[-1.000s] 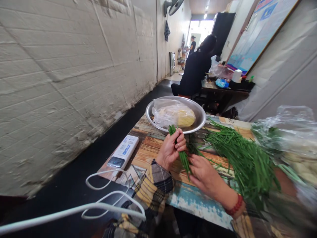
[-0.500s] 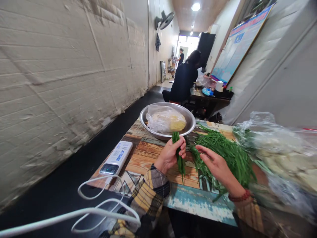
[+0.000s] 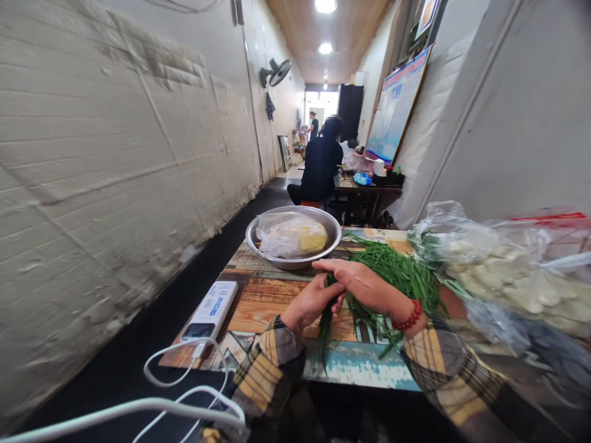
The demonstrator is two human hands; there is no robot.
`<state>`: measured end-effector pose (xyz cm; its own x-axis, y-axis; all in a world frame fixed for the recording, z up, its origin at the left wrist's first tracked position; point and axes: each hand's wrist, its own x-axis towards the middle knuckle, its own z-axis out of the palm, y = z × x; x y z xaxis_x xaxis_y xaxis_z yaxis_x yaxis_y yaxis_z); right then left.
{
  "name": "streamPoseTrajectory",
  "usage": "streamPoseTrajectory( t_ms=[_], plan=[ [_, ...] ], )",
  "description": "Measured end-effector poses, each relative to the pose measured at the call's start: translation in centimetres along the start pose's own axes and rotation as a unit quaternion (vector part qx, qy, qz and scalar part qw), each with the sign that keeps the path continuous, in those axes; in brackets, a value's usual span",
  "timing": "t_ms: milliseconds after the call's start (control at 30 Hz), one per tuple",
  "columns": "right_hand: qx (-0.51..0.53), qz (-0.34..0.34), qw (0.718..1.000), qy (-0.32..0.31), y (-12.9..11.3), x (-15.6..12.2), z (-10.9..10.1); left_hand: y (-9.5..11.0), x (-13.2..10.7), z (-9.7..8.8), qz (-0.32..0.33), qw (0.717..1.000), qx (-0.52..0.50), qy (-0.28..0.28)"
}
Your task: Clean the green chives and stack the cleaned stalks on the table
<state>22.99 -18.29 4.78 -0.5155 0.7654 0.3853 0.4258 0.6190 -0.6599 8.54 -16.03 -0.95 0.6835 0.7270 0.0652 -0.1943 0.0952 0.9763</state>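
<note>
Head view. Two hands in plaid sleeves above the near half of the tabletop [image 3: 268,295]. Left hand [image 3: 310,306] with fingers closed round one small bunch of chives [image 3: 325,329], tips hanging past the tabletop's edge. Right hand [image 3: 364,284] laid over the bunch's top, fingers stretched out flat and pointing left, gripping nothing visible.

One loose pile of chives [image 3: 399,271] just right of the hands. One metal bowl [image 3: 255,237] behind them, holding one clear bag [image 3: 290,235] of something yellow. One power bank [image 3: 210,311] at the left edge, with a white cable [image 3: 182,363].

At right, crumpled plastic bags [image 3: 508,271], blurred, contents hard to make out. Farther back, one seated person [image 3: 318,166] and one standing person [image 3: 314,126], tiny.

Bunch's upper end hidden under the right hand.
</note>
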Motion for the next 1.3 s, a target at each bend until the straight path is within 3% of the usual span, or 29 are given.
streamPoseTrajectory(
  t_ms=[200, 333, 400, 500, 600, 667, 833, 1000, 1200, 1300],
  plan=[
    [0.051, -0.026, 0.998, 0.026, -0.4, -0.9, 0.2, 0.8, -0.3, 1.5, 0.025, 0.999, -0.012, 0.042],
    [0.219, 0.08, 0.963, 0.139, 1.2, -2.1, 2.6, 1.3, 0.0, 2.4, 0.076, 0.987, -0.103, 0.103],
    [0.263, 0.084, 0.947, 0.168, 2.2, -2.7, 4.5, 1.6, 0.0, 2.8, 0.119, 0.975, -0.121, 0.145],
    [0.266, 0.062, 0.944, 0.187, 3.4, -3.2, 7.2, 1.6, -0.2, 3.2, 0.15, 0.966, -0.063, 0.2],
    [0.278, 0.126, 0.936, 0.176, 3.9, -3.7, 8.6, 1.4, -0.4, 3.5, 0.106, 0.963, 0.071, 0.236],
    [0.267, 0.134, 0.94, 0.166, 4.0, -4.0, 9.0, 1.2, -0.4, 3.6, 0.095, 0.955, 0.134, 0.249],
    [0.212, 0.123, 0.956, 0.163, 4.4, -4.6, 9.3, 0.7, -0.1, 3.6, 0.072, 0.961, 0.142, 0.228],
    [0.238, 0.14, 0.937, 0.215, 4.4, -4.8, 9.6, -0.6, -0.4, 3.4, 0.002, 0.984, 0.076, 0.162],
    [0.301, 0.14, 0.91, 0.248, 3.9, -5.0, 9.9, -1.9, -1.5, 2.3, 0.031, 0.982, -0.005, 0.184],
    [0.329, 0.138, 0.902, 0.244, 4.3, -5.0, 10.5, -2.1, -2.0, 1.8, 0.014, 0.99, 0.009, 0.141]
  ],
)
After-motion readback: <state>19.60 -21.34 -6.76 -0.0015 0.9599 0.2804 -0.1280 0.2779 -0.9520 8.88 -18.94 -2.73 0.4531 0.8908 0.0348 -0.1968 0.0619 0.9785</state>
